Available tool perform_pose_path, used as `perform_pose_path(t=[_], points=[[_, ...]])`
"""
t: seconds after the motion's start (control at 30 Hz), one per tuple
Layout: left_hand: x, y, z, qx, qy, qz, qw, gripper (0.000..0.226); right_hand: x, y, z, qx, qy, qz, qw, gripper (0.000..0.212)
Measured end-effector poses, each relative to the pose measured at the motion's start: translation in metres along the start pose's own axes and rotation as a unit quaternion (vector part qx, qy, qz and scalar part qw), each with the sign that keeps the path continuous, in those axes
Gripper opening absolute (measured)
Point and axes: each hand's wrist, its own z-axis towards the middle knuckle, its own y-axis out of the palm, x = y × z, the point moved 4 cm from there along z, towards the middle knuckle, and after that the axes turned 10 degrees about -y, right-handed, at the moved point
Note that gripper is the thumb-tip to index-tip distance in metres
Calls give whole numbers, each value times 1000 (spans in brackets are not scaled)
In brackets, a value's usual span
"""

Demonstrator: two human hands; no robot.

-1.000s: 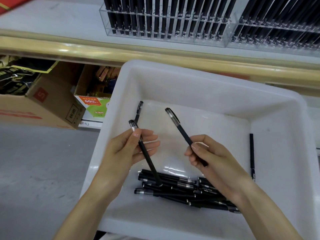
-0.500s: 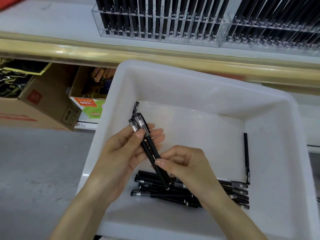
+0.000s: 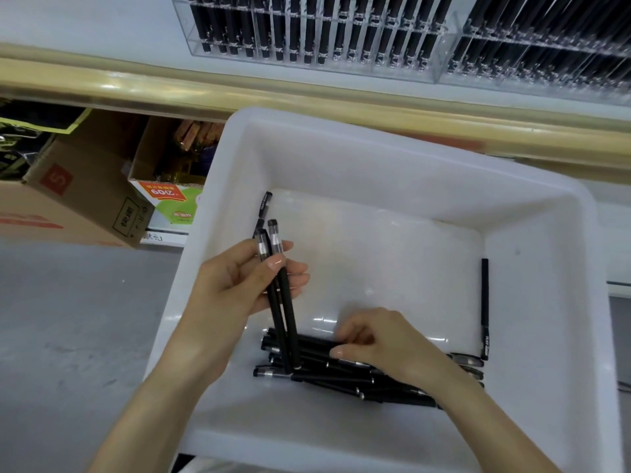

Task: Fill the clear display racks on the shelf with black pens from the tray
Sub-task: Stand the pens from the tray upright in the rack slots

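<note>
You are seeing a "5" on the red square (image 3: 58,179) of the brown cardboard box (image 3: 92,213) and "60" on the orange label (image 3: 163,192) of the green-and-white carton (image 3: 177,213).

Background. A white shelf (image 3: 85,22) runs across the top, its front edge faced with a glossy gold strip (image 3: 170,93) that carries pale glare from overhead light. Beneath the shelf, at left, stand a brown cardboard box (image 3: 78,206) with a red square label and, just beside it, an open carton (image 3: 167,199) with an orange-and-green panel. Grey floor (image 3: 68,336), lightly scuffed, fills the lower left.
</note>
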Motion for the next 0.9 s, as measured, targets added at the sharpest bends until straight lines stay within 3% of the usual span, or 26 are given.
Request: perform_pose_path(t=[0.33,0.53,0.63,0.9], points=[[-4,-4,2,13,-21,1,1000,19,9,5,6,-13,-4,8,1000,13],[-6,-5,1,17,-43,17,999,17,3,-31,-4,110,21,191,975,10],[-7,-4,2,9,-54,41,998,17,-11,-59,-16,133,3,184,974,5],[-8,9,0,-48,-84,102,990,17,-49,-78,-20,76,-63,177,979,12]])
